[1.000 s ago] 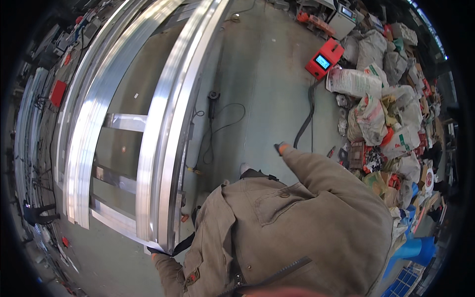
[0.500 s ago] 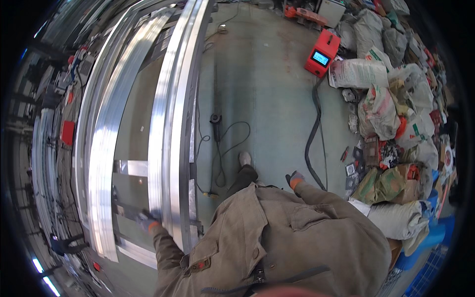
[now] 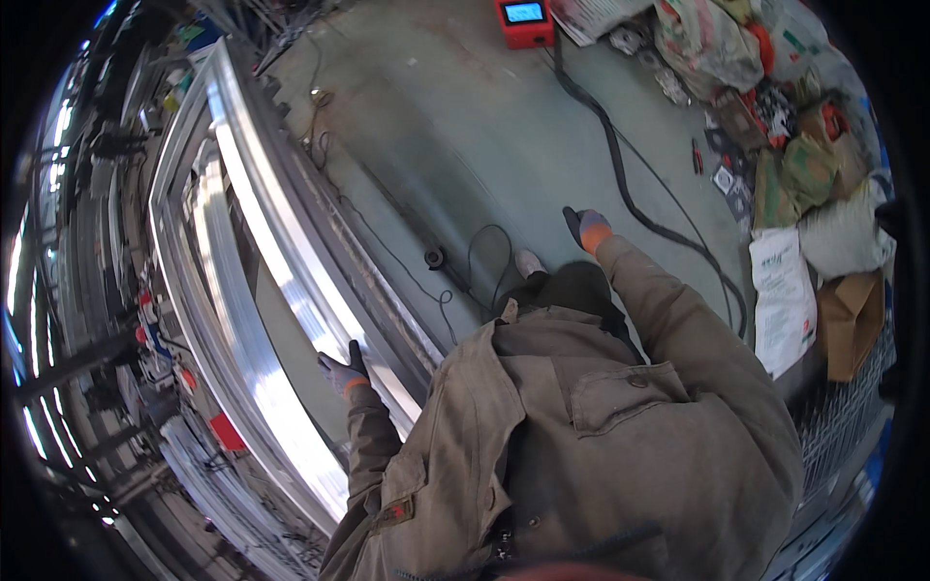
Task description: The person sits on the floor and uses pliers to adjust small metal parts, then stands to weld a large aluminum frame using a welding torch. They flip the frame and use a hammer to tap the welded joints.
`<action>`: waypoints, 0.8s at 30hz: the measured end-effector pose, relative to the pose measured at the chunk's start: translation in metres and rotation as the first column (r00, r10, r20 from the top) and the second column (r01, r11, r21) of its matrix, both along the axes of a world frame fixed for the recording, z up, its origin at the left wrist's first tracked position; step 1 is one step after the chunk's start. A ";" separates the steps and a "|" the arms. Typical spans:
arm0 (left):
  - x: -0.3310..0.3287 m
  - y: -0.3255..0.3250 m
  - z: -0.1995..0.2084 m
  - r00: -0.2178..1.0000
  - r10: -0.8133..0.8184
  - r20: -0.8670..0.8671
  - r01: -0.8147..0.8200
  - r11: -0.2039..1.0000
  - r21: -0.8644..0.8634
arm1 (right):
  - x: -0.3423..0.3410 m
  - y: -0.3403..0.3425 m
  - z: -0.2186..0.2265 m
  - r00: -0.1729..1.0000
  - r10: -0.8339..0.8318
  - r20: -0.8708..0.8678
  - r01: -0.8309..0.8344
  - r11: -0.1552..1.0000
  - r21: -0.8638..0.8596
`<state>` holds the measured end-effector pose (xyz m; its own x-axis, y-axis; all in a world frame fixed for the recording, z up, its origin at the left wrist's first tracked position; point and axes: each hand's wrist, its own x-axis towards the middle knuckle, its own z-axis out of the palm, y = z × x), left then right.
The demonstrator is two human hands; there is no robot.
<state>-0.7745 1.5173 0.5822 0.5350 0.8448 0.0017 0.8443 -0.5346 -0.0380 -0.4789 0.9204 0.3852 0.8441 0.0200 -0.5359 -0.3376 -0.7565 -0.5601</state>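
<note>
My left hand (image 3: 346,372), in a grey glove with dark fingertips and an orange cuff, is over the long aluminium frame (image 3: 281,252). Its fingers are spread around nothing, and whether it touches the metal I cannot tell. The frame's shiny rails run from far left toward my left side. Out in front of my body, above the floor, my right hand (image 3: 588,227) wears the same kind of glove, fingers apart and holding nothing. On the floor between frame and hand lies a black corded power tool (image 3: 436,259) resembling an angle grinder.
A red machine (image 3: 526,27) with a lit screen stands ahead, its thick black hose (image 3: 615,165) curving across the floor to my right. Stuffed bags (image 3: 712,44), a brown carton (image 3: 852,324) and loose parts line the right. Metal profiles (image 3: 218,484) lie beyond the frame.
My view has turned and shifted, so the frame now slants and the red machine sits nearer the top edge. Both hands appear higher in the picture, with the right arm reaching farther forward.
</note>
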 end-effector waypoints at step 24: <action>0.326 0.095 -0.009 0.920 0.215 -0.328 -0.228 0.974 -0.001 | 0.154 0.052 -0.218 0.724 -0.195 -0.662 0.382 0.912 0.149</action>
<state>-0.4487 1.6121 0.5728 0.2999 0.9378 -0.1751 0.8863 -0.3417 -0.3126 -0.3246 0.9720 0.1674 0.3104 0.0475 -0.9494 -0.8552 -0.4221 -0.3007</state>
